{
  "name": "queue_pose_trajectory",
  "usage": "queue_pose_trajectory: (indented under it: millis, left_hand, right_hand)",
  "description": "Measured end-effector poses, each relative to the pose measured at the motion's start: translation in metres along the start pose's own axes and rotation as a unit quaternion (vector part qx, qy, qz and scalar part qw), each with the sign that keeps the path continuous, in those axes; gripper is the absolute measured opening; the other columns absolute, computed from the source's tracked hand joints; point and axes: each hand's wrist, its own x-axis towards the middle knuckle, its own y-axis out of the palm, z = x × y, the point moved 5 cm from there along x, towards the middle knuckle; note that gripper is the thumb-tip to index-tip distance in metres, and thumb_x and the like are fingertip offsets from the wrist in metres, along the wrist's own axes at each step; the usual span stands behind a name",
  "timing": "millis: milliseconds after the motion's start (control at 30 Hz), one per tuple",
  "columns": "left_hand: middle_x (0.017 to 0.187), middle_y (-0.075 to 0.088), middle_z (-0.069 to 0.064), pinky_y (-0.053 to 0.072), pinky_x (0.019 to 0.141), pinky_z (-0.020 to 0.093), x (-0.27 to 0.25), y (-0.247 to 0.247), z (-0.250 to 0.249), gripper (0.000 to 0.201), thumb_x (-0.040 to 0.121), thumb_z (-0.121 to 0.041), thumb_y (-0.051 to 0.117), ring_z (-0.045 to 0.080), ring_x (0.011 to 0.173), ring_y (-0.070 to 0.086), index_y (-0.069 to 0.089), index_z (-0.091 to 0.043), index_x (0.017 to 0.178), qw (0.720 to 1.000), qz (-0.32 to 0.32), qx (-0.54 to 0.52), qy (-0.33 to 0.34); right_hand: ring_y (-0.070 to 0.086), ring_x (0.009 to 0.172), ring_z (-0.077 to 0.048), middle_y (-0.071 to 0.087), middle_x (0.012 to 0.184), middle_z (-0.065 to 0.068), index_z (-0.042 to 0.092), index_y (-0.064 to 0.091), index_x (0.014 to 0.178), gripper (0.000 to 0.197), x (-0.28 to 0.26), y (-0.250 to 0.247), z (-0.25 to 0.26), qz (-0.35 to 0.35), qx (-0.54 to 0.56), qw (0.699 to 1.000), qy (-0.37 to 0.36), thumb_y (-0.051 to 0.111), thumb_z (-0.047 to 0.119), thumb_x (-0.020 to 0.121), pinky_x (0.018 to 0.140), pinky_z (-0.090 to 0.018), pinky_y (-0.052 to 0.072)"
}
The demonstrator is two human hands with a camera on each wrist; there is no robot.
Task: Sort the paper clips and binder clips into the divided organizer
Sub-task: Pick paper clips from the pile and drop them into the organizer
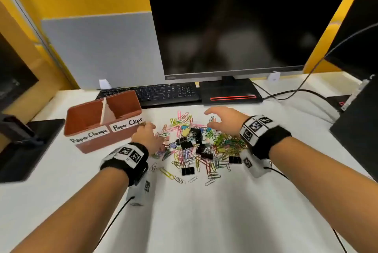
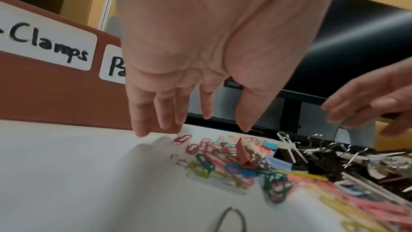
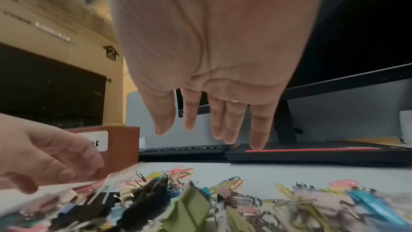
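A brown divided organizer (image 1: 90, 113) stands at the left, labelled "Paper Clamps" and "Paper Clips"; both halves look empty. A mixed pile of coloured paper clips (image 1: 184, 117) and black binder clips (image 1: 197, 134) lies on the white table beside it. My left hand (image 1: 151, 130) hovers at the pile's left edge, close to the organizer (image 2: 55, 91), fingers (image 2: 169, 112) straight and pointing down, holding nothing. My right hand (image 1: 212, 118) floats over the pile's far right side, fingers (image 3: 258, 130) spread and empty. The clips (image 3: 185, 205) lie just beneath it.
A black keyboard (image 1: 151, 93) and the monitor's base (image 1: 229, 93) sit just behind the pile, under a dark monitor (image 1: 235, 23). Cables (image 1: 296, 91) run at the back right beside a dark panel (image 1: 360, 126). A black stand (image 1: 24, 144) sits at the left edge.
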Motion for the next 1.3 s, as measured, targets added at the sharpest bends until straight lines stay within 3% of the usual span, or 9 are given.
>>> queue_pose_trajectory:
  millis: [100,267,400,567,667,800,900,1067,1300]
  left_hand:
    - [0.133,0.046,0.018,0.042,0.101,0.041,0.004,0.008,0.007,0.053,0.088,-0.041,0.053,0.036,0.120,0.047,0.042,-0.013,0.132,0.997,0.014,0.070,-0.026]
    - [0.126,0.051,0.015,0.044,0.100,0.038,0.019,0.009,-0.002,0.040,0.088,-0.029,0.057,0.033,0.114,0.052,0.052,-0.012,0.124,0.999,0.004,0.036,0.018]
    - [0.118,0.059,0.007,0.047,0.096,0.035,0.034,0.009,-0.005,0.052,0.078,-0.030,0.072,0.024,0.106,0.057,0.054,-0.014,0.124,0.999,0.018,-0.004,0.034]
    - [0.105,0.068,0.002,0.048,0.082,0.023,0.047,0.009,-0.007,0.037,0.076,-0.018,0.075,0.014,0.087,0.059,0.063,-0.015,0.111,0.998,0.037,-0.028,0.048]
    - [0.101,0.071,0.002,0.043,0.074,0.019,0.051,0.008,-0.006,0.029,0.077,-0.014,0.073,0.012,0.083,0.061,0.066,-0.013,0.105,0.997,0.056,-0.038,0.048]
    - [0.101,0.070,0.002,0.043,0.078,0.021,0.050,0.005,-0.009,0.018,0.078,-0.015,0.072,0.018,0.094,0.063,0.071,-0.014,0.096,0.996,0.068,-0.023,0.056]
    - [0.104,0.070,0.004,0.044,0.082,0.022,0.047,0.003,-0.012,0.017,0.081,-0.016,0.070,0.020,0.098,0.063,0.071,-0.014,0.098,0.995,0.075,-0.007,0.059]
    - [0.106,0.069,0.006,0.045,0.084,0.024,0.040,0.000,-0.016,0.018,0.084,-0.018,0.066,0.021,0.099,0.062,0.070,-0.011,0.101,0.994,0.080,0.010,0.075]
    - [0.072,0.054,-0.007,0.038,0.063,0.021,0.020,-0.050,-0.021,0.008,0.088,-0.022,0.061,0.007,0.065,0.049,0.063,-0.015,0.085,0.990,0.020,-0.060,0.127]
  right_hand:
    - [0.056,0.115,-0.023,0.041,0.146,0.000,0.026,0.042,0.136,0.043,0.023,0.005,0.008,0.016,-0.014,1.000,0.006,0.049,0.034,0.094,0.093,-0.031,0.044]
    - [0.043,0.131,-0.022,0.043,0.146,-0.001,0.022,0.042,0.137,0.046,0.080,0.019,0.030,0.051,-0.044,0.997,-0.025,0.051,0.035,0.093,0.110,-0.035,0.033]
    - [0.040,0.134,-0.023,0.040,0.147,-0.001,0.022,0.039,0.140,0.059,0.113,0.034,0.053,0.092,-0.078,0.992,-0.046,0.062,0.035,0.087,0.110,-0.036,0.031]
    - [0.044,0.128,-0.025,0.039,0.144,-0.002,0.026,0.044,0.135,0.073,0.138,0.056,0.063,0.188,-0.142,0.971,-0.047,0.078,0.036,0.071,0.106,-0.041,0.039]
    - [0.054,0.111,-0.026,0.048,0.127,-0.004,0.023,0.052,0.125,0.068,0.142,0.059,0.063,0.160,-0.168,0.972,-0.044,0.083,0.031,0.065,0.094,-0.041,0.049]
    - [0.056,0.091,-0.017,0.059,0.101,0.001,0.016,0.065,0.103,0.038,0.140,0.060,0.066,0.130,-0.149,0.979,-0.056,0.081,0.020,0.069,0.079,-0.028,0.049]
    - [0.058,0.083,-0.014,0.068,0.100,0.000,0.015,0.069,0.094,0.023,0.137,0.062,0.063,0.126,-0.148,0.980,-0.050,0.078,0.021,0.073,0.076,-0.026,0.049]
    - [0.058,0.080,-0.013,0.070,0.098,-0.002,0.012,0.071,0.094,0.022,0.128,0.058,0.058,0.112,-0.126,0.985,-0.043,0.075,0.024,0.076,0.078,-0.027,0.050]
    - [0.069,0.079,-0.016,0.072,0.093,-0.006,0.010,0.067,0.096,0.015,0.101,0.013,0.076,0.056,-0.039,0.997,-0.047,0.066,0.021,0.085,0.081,-0.031,0.056]
